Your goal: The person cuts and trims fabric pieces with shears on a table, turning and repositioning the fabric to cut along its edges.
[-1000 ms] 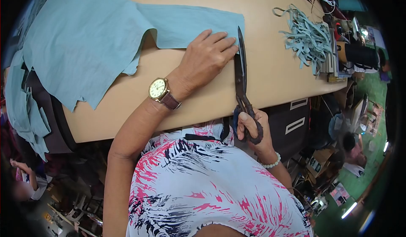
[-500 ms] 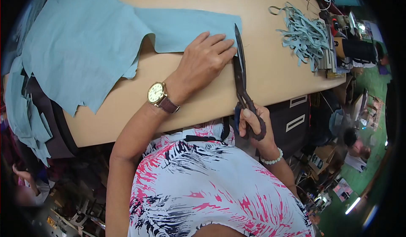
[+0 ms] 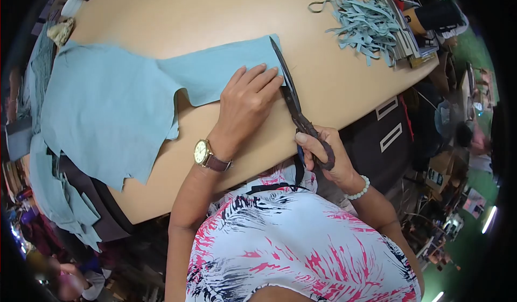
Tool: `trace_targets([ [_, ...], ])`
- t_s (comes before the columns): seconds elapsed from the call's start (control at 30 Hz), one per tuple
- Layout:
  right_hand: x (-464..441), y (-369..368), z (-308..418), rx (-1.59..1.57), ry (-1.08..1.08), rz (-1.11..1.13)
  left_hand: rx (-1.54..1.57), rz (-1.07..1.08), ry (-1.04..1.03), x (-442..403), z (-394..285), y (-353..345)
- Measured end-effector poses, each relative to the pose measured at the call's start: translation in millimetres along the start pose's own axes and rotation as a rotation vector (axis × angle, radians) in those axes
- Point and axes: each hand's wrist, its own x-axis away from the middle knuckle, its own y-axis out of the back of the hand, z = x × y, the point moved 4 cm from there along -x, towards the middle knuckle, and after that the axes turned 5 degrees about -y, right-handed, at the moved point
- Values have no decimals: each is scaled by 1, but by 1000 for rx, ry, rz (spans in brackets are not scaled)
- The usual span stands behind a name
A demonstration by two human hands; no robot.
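Note:
A large light blue cloth (image 3: 113, 108) lies on the tan table (image 3: 312, 108), with a narrower strip reaching right. My left hand (image 3: 249, 100), with a watch at the wrist, rests flat on the end of that strip, its fingers stretched out. My right hand (image 3: 331, 156) is wrapped round the handles of a pair of long dark scissors (image 3: 291, 97). The blades point away from me, at the strip's right edge, just beside my left fingertips. They look closed or nearly closed; part of the lower blade lies beyond the cloth.
A heap of thin blue cloth strips (image 3: 363, 24) sits at the back right, beside a stack of books or papers (image 3: 404, 40). More blue cloth (image 3: 59, 194) hangs at the left over a dark surface. Dark drawers (image 3: 377, 135) stand below the table's right side. Another person (image 3: 75, 280) is at lower left.
The view has turned, so the table and cloth appear tilted and shifted. My left hand still lies on the strip, and my right hand still holds the scissors at its edge.

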Motion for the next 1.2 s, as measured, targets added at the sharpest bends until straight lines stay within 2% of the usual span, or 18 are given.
trace_targets([
  [0.47, -5, 4, 3, -10, -8, 16, 22, 11, 21, 1, 1, 2],
  [0.53, -5, 7, 5, -55, 23, 7, 50, 16, 50, 5, 4, -1],
  [0.67, -14, 26, 33, -95, 243, -50, 109, 7, 174, 6, 9, -2],
  [0.73, -24, 38, 69, 227, 158, -209, 301, -81, 404, 9, 15, 3],
  [0.77, -36, 45, 82, 371, 211, -247, 398, -125, 517, 11, 17, 6],
  [0.9, -89, 62, 127, 842, 398, -450, 587, -477, 673, 21, 35, 26],
  [0.97, -116, 65, 149, 1047, 528, -556, 675, -579, 696, 23, 40, 35],
  [1.03, -146, 66, 171, 1001, 539, -533, 706, -627, 715, 25, 42, 40],
  [1.17, -189, 62, 194, 1024, 477, -481, 700, -541, 706, 22, 34, 45],
  [1.2, -185, 54, 196, 1046, 652, -508, 714, -565, 690, 20, 34, 46],
])
